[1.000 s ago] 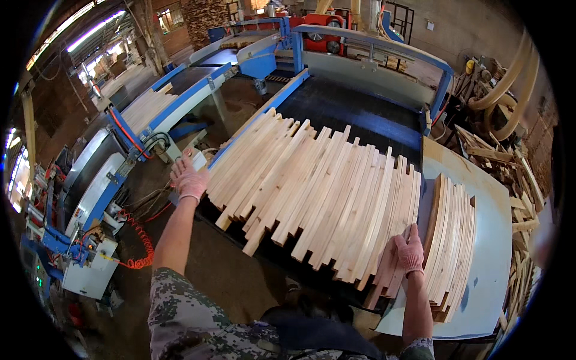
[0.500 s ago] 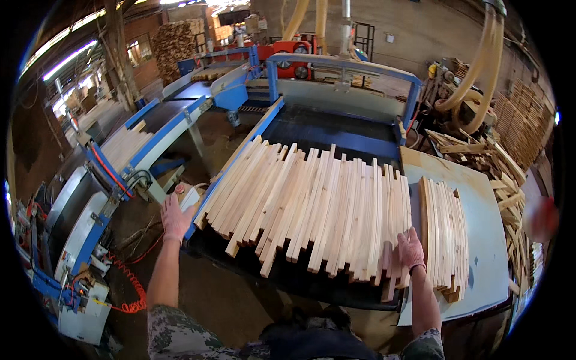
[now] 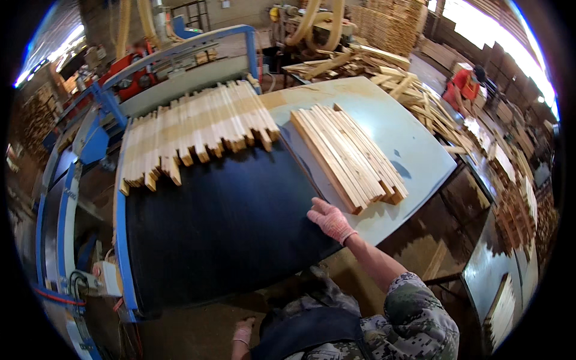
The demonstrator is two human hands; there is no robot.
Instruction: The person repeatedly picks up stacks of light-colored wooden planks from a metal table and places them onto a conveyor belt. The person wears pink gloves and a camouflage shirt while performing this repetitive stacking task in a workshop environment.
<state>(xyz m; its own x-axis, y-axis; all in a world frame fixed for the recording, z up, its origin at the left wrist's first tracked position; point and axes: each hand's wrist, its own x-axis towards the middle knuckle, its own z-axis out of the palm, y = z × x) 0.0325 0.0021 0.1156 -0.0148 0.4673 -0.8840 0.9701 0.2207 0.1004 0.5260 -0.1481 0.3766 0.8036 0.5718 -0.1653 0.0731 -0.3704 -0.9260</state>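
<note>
My right hand (image 3: 330, 220), in a pinkish work glove, hovers by the seam between the black conveyor belt (image 3: 210, 222) and a pale metal-topped table (image 3: 420, 144). Its fingers are partly stretched out and hold nothing. Just beyond it, a small stack of wooden strips (image 3: 345, 156) lies on the table. A wide row of wooden strips (image 3: 198, 123) rests side by side at the belt's far end, their near ends uneven. Low by my body hangs my gloved left hand (image 3: 244, 330), away from the wood; its fingers are too small and blurred to read.
A blue frame (image 3: 180, 51) spans the belt's far end. Blue-sided conveyors (image 3: 69, 210) run along the left. Behind the table lies a heap of loose boards (image 3: 384, 72). A person in red (image 3: 465, 90) is at the far right, and another metal table (image 3: 492, 276) stands lower right.
The row of strips has travelled away along the belt. My view has swung right. My left hand has dropped from beside the belt's left edge, and my right hand has come off the strips.
</note>
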